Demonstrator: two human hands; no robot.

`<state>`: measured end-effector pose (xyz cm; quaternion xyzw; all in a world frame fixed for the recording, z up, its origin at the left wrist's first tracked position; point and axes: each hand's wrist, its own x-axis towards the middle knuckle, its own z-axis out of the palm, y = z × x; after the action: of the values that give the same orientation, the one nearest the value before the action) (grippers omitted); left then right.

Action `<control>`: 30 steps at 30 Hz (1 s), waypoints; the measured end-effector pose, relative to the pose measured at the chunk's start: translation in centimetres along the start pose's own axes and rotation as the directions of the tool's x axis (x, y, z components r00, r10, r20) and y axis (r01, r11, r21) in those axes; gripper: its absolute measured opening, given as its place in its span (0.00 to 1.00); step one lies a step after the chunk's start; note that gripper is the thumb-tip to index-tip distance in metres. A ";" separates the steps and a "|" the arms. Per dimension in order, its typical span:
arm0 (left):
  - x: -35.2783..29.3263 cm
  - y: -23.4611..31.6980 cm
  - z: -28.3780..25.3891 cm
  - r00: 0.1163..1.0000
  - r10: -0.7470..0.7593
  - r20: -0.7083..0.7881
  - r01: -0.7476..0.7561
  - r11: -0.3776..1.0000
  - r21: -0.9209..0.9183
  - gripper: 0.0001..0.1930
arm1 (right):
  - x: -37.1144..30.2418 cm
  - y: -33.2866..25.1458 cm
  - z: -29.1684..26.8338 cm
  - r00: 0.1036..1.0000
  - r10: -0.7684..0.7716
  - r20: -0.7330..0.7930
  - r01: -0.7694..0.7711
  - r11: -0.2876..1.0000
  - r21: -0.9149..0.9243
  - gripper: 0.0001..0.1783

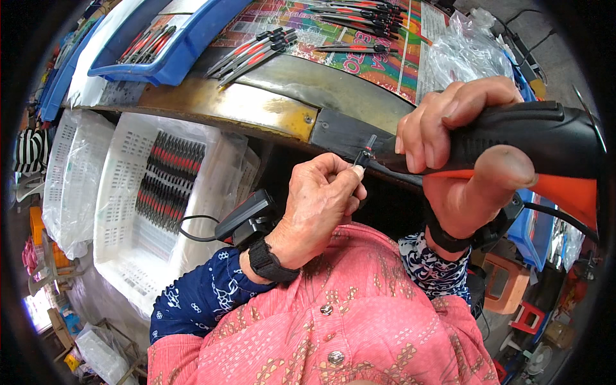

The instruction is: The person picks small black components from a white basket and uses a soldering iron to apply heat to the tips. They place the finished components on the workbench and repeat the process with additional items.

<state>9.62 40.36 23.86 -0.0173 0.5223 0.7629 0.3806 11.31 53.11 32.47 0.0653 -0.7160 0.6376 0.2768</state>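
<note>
My left hand [324,199] pinches a small dark part [364,156] between thumb and fingertips, with a thin pin-like end sticking up from it. My right hand [459,138] grips a black and orange hand-held tool [532,131], its fingers over the top and the thumb along the near side. The tool's narrow nose points left and meets, or nearly meets, the small part; I cannot tell which. Both hands are just in front of the bench edge [256,115]. On the bench beyond lie slim black-and-red pieces [256,52] in a loose group, with more [359,19] farther back.
A blue tray [192,61] of similar pieces stands at the far left. Below it, a white plastic crate [112,212] holds neat rows of black-and-red pieces [170,183]. Crumpled clear plastic [471,48] lies at the back right. A cable [558,218] hangs at the right.
</note>
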 end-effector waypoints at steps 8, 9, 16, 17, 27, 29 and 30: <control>0.1 0.0 0.1 1.000 0.013 -0.001 -0.013 1.000 -0.027 0.06 | 0.0 0.4 0.2 1.000 -0.007 -0.005 0.006 0.999 -0.047 0.40; 0.0 0.0 0.1 1.000 0.001 -0.004 -0.001 1.000 -0.019 0.06 | 0.0 0.5 0.2 1.000 0.001 -0.006 -0.001 0.999 0.044 0.41; -0.2 0.4 0.5 0.999 -0.011 -0.031 0.011 1.000 -0.013 0.06 | -0.1 0.5 0.2 1.000 0.003 -0.012 -0.002 0.996 0.089 0.41; -0.2 0.4 0.5 0.999 -0.016 -0.034 0.015 1.000 -0.008 0.05 | -0.1 0.6 0.2 1.000 0.005 -0.013 -0.004 0.995 0.102 0.41; -0.1 0.3 0.2 1.000 -0.014 -0.003 0.014 1.000 -0.018 0.05 | 0.1 0.4 0.4 0.998 -0.029 -0.051 0.029 1.000 -0.003 0.43; 0.0 0.3 0.2 1.000 -0.005 0.000 0.005 1.000 -0.014 0.05 | 0.3 0.1 0.3 0.999 -0.022 -0.034 0.023 0.999 0.030 0.43; 0.0 0.3 0.1 1.000 -0.001 0.002 0.001 1.000 -0.015 0.05 | 0.4 -0.1 0.3 1.000 -0.023 -0.014 0.024 0.999 0.040 0.43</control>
<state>9.48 40.45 24.12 -0.0197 0.5163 0.7665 0.3814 10.93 52.90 32.72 0.0748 -0.7001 0.6492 0.2878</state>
